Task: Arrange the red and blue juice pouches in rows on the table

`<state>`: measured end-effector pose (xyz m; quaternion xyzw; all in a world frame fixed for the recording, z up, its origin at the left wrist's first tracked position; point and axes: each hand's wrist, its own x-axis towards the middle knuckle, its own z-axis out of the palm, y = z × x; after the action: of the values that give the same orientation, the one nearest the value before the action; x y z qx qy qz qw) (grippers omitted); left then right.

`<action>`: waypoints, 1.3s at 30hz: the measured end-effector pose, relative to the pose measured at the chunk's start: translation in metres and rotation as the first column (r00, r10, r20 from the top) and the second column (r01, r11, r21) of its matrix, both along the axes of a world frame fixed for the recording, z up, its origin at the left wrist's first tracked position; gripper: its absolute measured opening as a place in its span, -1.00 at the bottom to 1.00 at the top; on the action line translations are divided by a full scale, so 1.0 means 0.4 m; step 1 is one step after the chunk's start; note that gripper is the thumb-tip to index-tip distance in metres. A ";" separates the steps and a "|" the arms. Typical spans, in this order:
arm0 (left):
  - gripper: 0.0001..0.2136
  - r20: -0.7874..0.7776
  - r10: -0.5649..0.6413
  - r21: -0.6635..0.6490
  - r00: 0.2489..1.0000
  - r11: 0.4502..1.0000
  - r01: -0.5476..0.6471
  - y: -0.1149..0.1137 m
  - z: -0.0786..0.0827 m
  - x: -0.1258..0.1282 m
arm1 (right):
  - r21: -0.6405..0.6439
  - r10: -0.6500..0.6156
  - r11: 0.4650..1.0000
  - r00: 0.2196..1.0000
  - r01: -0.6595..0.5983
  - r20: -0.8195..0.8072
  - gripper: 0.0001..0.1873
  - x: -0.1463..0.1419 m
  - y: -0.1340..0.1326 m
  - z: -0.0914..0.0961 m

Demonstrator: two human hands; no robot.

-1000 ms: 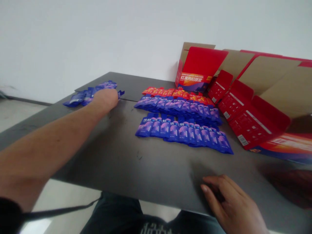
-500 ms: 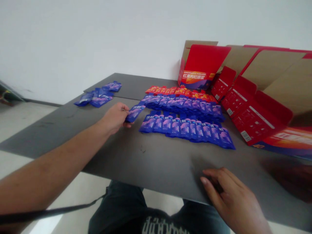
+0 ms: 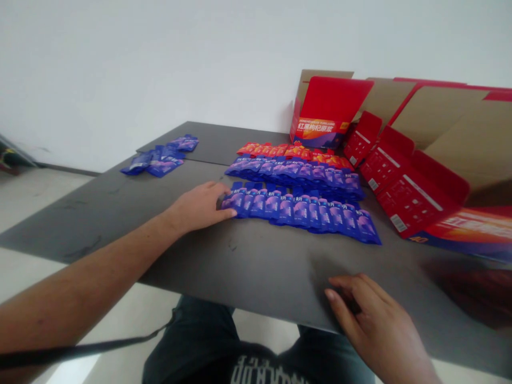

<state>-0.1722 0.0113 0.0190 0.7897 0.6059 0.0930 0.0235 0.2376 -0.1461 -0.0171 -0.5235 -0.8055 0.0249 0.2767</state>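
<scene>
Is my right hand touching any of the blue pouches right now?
No, your right hand rests at the near edge of the dark table, apart from the blue pouches, which your left hand touches instead.

The left hand (image 3: 199,208) touches the end of a row of blue sachets (image 3: 298,212) on the dark tabletop (image 3: 256,261). The right hand (image 3: 362,314) rests curled at the tabletop's near edge, with opened red cartons (image 3: 330,112) at upper right.
</scene>
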 end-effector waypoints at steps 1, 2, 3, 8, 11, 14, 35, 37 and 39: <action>-0.39 0.014 -0.062 -0.010 0.998 0.998 0.062 -0.001 -0.003 -0.002 | 0.000 -0.004 1.000 1.000 0.004 0.002 -0.67 0.000 0.001 0.000; -0.37 0.021 -0.118 -0.018 0.993 0.993 0.118 0.000 -0.006 -0.003 | 0.003 -0.007 1.000 1.000 0.007 0.005 -0.66 0.001 0.001 0.000; -0.38 0.020 -0.162 -0.021 0.987 0.987 0.162 0.002 -0.009 -0.002 | 0.012 -0.006 1.000 1.000 0.006 0.009 -0.66 0.001 0.003 0.000; -0.52 -0.037 -0.241 0.013 0.970 0.970 0.242 0.023 -0.018 0.016 | 0.074 0.030 0.997 0.999 -0.032 0.026 -0.70 0.000 0.010 0.009; -0.53 -0.056 -0.238 0.029 0.970 0.970 0.240 0.034 -0.017 0.027 | 0.089 0.045 0.995 0.999 -0.048 0.030 -0.71 -0.002 0.011 0.013; -0.53 -0.048 -0.233 0.046 0.971 0.971 0.236 0.042 -0.019 0.031 | 0.082 0.031 0.996 0.999 -0.033 0.025 -0.70 -0.001 0.010 0.012; -0.40 0.039 -0.191 0.107 0.981 0.977 0.186 0.000 -0.012 0.029 | 0.047 0.041 0.998 0.998 -0.044 0.057 -0.69 0.016 0.009 0.006; -0.41 0.061 -0.151 0.111 0.987 0.983 0.144 -0.007 0.005 -0.007 | 0.075 0.069 0.994 0.995 -0.074 0.069 -0.69 0.029 0.016 -0.004; -0.46 0.036 -0.047 0.110 0.998 0.993 0.043 -0.001 0.018 -0.071 | 0.097 0.063 0.993 0.995 -0.069 0.072 -0.68 0.044 0.020 -0.025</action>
<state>-0.2005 0.0109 0.0263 0.8015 0.5813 0.1404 -0.0060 0.2551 -0.1380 -0.0271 -0.4828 -0.8317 -0.0240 0.2733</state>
